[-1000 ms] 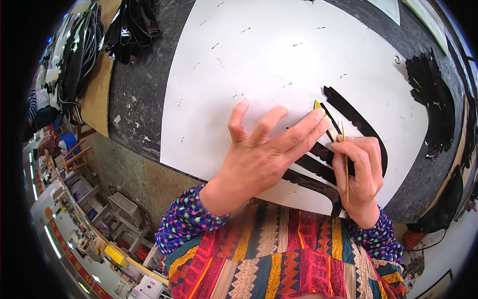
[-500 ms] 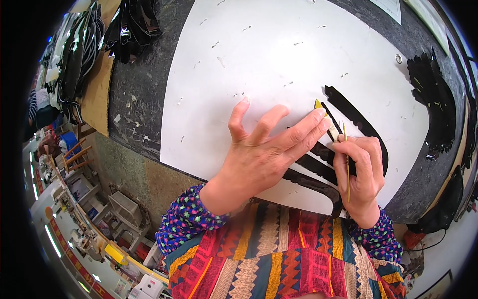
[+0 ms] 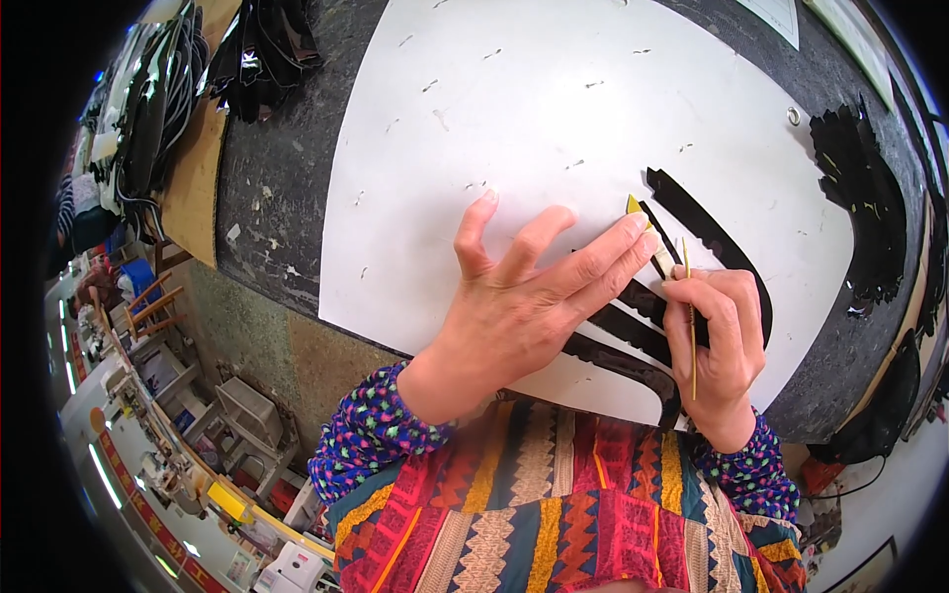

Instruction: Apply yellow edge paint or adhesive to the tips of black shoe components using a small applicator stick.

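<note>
My left hand [image 3: 524,306] lies with its fingers stretched and spread over a white board [image 3: 474,119]. Its index and middle fingertips press on a narrow black strip [image 3: 668,235] with a yellow pointed end piece [image 3: 634,204]. Close beside them, my right hand [image 3: 727,326] is closed in a pinch, with a thin yellowish stick [image 3: 693,366] held along its fingers. A short pale piece [image 3: 664,261] shows between the two hands' fingertips; which hand grips it is unclear. Several curved black strips [image 3: 697,212] lie around and partly under both hands.
A pile of black pieces [image 3: 858,208] lies on the dark table [image 3: 272,198] to the right of the board. At the far left hang bundles of black strips [image 3: 262,59]. A metal ring [image 3: 794,117] sits near the board's right edge. A wooden stool [image 3: 156,301] stands beyond the table.
Both hands hold nearly the same place. The whole view has shifted very slightly; little else differs.
</note>
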### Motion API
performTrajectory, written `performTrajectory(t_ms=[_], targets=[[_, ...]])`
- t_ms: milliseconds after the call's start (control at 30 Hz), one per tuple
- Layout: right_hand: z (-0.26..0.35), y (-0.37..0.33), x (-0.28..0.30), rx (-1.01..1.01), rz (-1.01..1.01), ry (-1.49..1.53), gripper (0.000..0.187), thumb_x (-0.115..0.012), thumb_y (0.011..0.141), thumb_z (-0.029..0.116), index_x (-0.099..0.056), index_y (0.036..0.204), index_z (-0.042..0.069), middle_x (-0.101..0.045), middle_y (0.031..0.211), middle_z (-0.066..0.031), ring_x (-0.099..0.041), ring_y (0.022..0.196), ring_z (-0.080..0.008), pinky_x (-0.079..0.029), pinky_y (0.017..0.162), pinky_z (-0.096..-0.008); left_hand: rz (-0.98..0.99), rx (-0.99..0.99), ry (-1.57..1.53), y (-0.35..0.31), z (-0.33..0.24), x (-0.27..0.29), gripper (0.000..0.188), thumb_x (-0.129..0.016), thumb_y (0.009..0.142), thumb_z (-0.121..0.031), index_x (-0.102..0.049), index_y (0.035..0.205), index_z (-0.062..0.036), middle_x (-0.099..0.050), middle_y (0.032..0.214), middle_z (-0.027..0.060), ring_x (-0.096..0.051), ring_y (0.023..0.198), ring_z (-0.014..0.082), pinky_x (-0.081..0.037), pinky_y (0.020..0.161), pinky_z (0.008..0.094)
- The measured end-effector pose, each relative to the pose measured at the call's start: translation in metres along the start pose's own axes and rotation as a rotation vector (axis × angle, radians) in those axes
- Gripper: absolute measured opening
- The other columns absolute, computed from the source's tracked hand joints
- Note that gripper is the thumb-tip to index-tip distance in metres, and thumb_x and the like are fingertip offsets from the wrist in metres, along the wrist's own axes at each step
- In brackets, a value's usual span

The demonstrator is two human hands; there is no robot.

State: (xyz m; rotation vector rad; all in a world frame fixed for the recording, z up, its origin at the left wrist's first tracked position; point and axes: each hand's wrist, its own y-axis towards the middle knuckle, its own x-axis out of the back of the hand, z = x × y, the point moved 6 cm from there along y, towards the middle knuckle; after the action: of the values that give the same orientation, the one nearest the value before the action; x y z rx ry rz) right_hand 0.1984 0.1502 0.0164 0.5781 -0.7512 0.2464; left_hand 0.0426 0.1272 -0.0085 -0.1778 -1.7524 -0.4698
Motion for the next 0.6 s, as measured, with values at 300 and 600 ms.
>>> performTrajectory(t_ms=[300, 600], targets=[[0.0002, -0.0017, 0.0006, -0.005, -0.003, -0.003, 0.034, -0.075, 0.069, -0.016, -0.066, 0.098, -0.002, -0.063, 0.087, -0.0136, -0.062, 0.075, -0.0279, -0.050, 0.062, -0.0341, -0.012, 0.010, -0.028, 0.0006, -0.0004, 0.0015, 0.046, -0.056, 0.092, -0.016, -0.065, 0.135, -0.0317, -0.053, 0.143, -0.0141, -0.042, 0.121, 0.0152, -0.014, 0.113, 0.0489], [0.0018, -0.0011, 0.0036, -0.018, 0.005, -0.023, 0.033, -0.075, 0.070, -0.016, -0.066, 0.098, -0.001, -0.063, 0.087, -0.0136, -0.062, 0.075, -0.0274, -0.051, 0.063, -0.0337, -0.013, 0.026, -0.059, 0.0022, -0.0003, 0.0030, 0.048, -0.057, 0.091, -0.015, -0.064, 0.135, -0.0328, -0.053, 0.144, -0.0114, -0.043, 0.119, 0.0144, -0.014, 0.113, 0.0494]])
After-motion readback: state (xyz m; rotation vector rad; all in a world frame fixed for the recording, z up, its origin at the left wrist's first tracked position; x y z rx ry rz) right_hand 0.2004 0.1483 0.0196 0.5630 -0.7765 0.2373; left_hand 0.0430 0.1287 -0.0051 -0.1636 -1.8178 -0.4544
